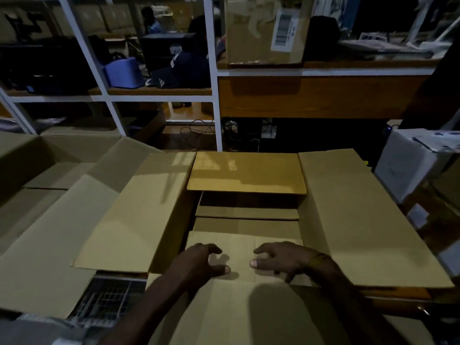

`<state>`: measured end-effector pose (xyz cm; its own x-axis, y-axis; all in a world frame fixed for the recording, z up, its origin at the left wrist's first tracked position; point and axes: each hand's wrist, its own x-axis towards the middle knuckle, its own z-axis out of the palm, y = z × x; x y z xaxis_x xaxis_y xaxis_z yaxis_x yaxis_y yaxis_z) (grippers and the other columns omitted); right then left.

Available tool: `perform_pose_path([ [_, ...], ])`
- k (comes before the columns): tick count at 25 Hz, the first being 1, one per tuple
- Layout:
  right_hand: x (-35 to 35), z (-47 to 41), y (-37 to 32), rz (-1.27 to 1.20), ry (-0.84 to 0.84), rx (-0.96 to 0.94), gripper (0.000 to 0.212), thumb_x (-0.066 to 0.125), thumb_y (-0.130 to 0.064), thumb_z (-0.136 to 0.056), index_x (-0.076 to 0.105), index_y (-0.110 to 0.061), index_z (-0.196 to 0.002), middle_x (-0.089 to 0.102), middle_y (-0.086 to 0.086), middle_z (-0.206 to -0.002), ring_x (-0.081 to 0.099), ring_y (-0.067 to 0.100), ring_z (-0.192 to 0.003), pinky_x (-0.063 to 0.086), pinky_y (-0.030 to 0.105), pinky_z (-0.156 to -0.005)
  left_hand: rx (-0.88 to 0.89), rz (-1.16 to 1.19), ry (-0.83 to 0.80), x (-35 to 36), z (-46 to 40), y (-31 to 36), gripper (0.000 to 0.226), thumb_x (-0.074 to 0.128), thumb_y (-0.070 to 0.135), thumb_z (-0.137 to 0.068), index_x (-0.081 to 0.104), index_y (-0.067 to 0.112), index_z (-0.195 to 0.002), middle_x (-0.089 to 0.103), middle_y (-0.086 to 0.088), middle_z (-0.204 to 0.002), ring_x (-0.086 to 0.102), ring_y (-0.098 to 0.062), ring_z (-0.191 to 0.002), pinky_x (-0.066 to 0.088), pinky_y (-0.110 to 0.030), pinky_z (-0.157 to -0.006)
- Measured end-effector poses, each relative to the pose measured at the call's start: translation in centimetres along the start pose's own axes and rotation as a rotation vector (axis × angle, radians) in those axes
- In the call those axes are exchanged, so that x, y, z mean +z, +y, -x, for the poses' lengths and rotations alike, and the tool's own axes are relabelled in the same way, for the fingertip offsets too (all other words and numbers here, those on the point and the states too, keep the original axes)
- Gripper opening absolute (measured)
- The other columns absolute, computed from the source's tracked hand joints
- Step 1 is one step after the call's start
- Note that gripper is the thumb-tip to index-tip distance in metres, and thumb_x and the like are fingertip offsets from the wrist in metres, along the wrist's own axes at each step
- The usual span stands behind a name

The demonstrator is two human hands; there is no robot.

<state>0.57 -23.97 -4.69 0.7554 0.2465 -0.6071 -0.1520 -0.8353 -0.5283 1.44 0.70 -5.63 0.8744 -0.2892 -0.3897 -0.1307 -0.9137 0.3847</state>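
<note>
Head view. An open cardboard box [246, 227] sits lower centre of the frame. Its left flap [139, 212] and right flap [361, 220] are spread outward, and its far flap [246, 173] is folded level over the opening. The left hand [201, 261] and right hand [281, 260] rest side by side, apart, on the near flap [239, 245]. The fingers [214, 248] of both are arched and spread, tips down on the cardboard. In the dim light they appear to grasp nothing. A second open box [49, 170] lies at left. White shelving [214, 95] stands behind, and a labelled carton [254, 33] sits upper right.
</note>
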Motion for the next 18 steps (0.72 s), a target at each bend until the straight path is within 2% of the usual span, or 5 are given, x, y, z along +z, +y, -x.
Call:
perform_pose_path([
  [4, -2.6, -6.0, 1.5, 0.153, 0.252, -0.067, 0.085, 0.058, -0.058, -0.09, 0.018, -0.024, -0.156, 0.014, 0.003, -0.164, 0.022, 0.023, -0.148, 0.026, 0.038, -0.116, 0.031, -0.121, 0.045, -0.3, -5.8, 0.6, 0.078, 0.066, 0.052, -0.085, 0.029, 0.032, -0.151, 0.017, -0.005, -0.161, 0.046, -0.026, -0.132, 0.045, -0.041, -0.103],
  [6, -4.3, -8.6, 1.9, 0.158, 0.309, -0.045, 0.089, 0.061, -0.051, -0.091, 0.009, -0.023, -0.158, 0.0, 0.005, -0.165, 0.005, 0.025, -0.151, 0.018, 0.041, -0.119, 0.026, -0.143, 0.079, -0.9, -9.2, 0.9, 0.083, 0.066, 0.049, -0.086, 0.02, 0.032, -0.153, 0.0, -0.003, -0.164, 0.04, -0.028, -0.137, 0.044, -0.044, -0.104],
  [9, -5.8, -11.1, 2.3, 0.2, 0.482, -0.067, 0.088, 0.064, -0.048, -0.09, 0.013, -0.021, -0.156, 0.017, 0.008, -0.162, 0.018, 0.029, -0.148, 0.025, 0.048, -0.117, 0.007, -0.157, 0.128, -2.4, -13.2, 2.0, 0.091, 0.066, 0.048, -0.087, 0.009, 0.031, -0.156, -0.005, -0.007, -0.164, 0.035, -0.031, -0.14, 0.046, -0.045, -0.101],
  [13, -7.4, -12.7, 1.5, 0.274, 0.776, -0.125, 0.079, 0.06, -0.045, -0.091, 0.017, -0.023, -0.154, 0.03, 0.007, -0.154, 0.028, 0.03, -0.142, 0.02, 0.05, -0.118, 0.138, -0.204, 0.355, -4.2, -16.5, 4.5, 0.086, 0.062, 0.041, -0.092, 0.005, 0.029, -0.155, 0.013, -0.015, -0.158, 0.049, -0.034, -0.125, 0.053, -0.039, -0.084],
  [18, -12.1, -15.9, 0.2, 0.335, 0.939, -0.114, 0.085, 0.054, -0.035, -0.097, -0.009, -0.035, -0.155, -0.012, 0.004, -0.164, -0.009, 0.027, -0.151, 0.005, 0.052, -0.122, 0.305, -0.12, 0.564, -6.9, -22.4, 6.7, 0.103, 0.065, 0.028, -0.091, -0.018, 0.044, -0.149, -0.019, -0.011, -0.161, 0.039, -0.045, -0.134, 0.056, -0.044, -0.083],
])
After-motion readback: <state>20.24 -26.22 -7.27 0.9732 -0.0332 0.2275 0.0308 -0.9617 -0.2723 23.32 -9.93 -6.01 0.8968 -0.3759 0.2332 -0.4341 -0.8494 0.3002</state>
